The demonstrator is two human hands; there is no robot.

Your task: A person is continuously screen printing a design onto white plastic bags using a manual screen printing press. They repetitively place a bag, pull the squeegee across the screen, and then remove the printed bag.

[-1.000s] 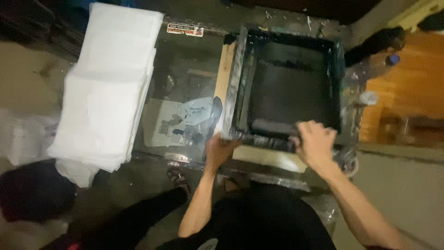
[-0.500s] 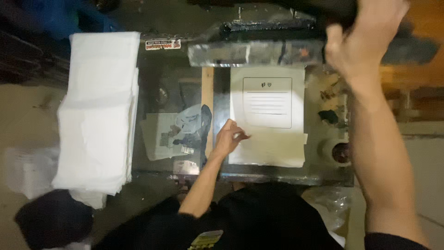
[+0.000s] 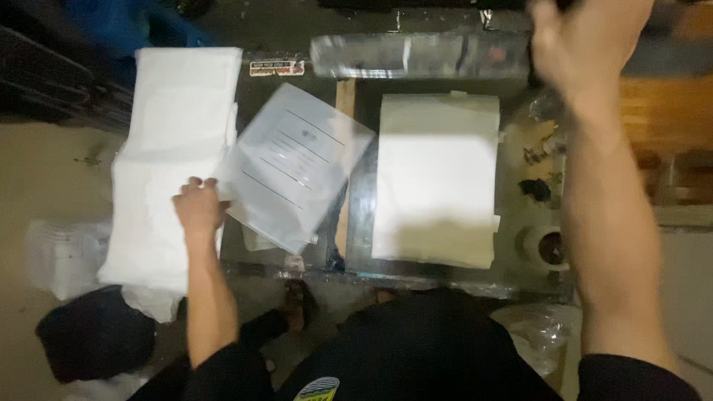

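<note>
- The left hand (image 3: 199, 209) pinches the corner of a printed sheet (image 3: 297, 176); the grip is clenched on that sheet's left edge.
- The sheet is blurred and tilted, partly over the glass bench (image 3: 512, 193) and partly over the right edge of a white stack (image 3: 174, 134).
- The white stack lies at the left of the bench, long and tall in the view, with the left hand resting over its lower right part.
- The right hand (image 3: 587, 44) is raised at the top right, up against a dark frame (image 3: 416, 4) at the upper edge; the view is too blurred to tell whether its grip is clenched or released.
- A pale blank sheet (image 3: 437, 178) lies flat on the bench, just right of the printed sheet and between the two arms.
- A narrow wooden strip (image 3: 343, 163) runs between the two sheets, partly covered by the printed one.
- A tape roll (image 3: 544, 246) stands near the bench's right edge, beside the right forearm.
- A dark bag (image 3: 93, 338) sits on the floor at lower left.
</note>
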